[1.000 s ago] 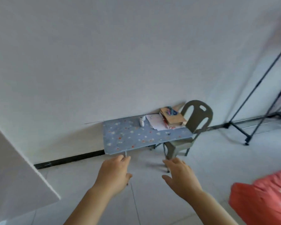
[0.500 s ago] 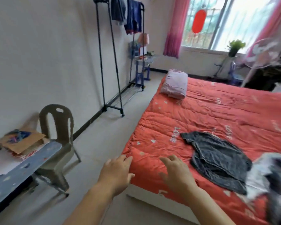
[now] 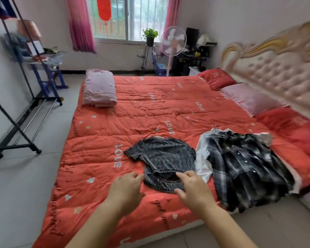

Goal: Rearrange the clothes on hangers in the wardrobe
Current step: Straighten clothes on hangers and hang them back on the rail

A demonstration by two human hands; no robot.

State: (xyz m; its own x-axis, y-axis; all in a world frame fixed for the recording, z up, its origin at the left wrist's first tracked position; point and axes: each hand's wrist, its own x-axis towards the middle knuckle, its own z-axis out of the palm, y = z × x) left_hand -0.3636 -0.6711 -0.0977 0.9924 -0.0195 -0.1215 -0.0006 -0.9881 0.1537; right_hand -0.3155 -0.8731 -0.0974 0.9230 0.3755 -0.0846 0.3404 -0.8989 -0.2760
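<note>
Dark T-shirt (image 3: 163, 156) lies on "LOVE"-printed red quilt (image 3: 132, 113).

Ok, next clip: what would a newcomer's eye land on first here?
The red quilt spread over the bed fills the middle of the view. On its near part lie a dark grey T-shirt and, to its right, a black-and-white plaid shirt. The left hand and right hand reach for the T-shirt's hem, fingers relaxed.

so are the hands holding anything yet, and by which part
Nothing is gripped. Both hands are open: the left hand sits beside the t-shirt at its hem, and the right hand lies over the hem's right end, fingers straight.
</note>
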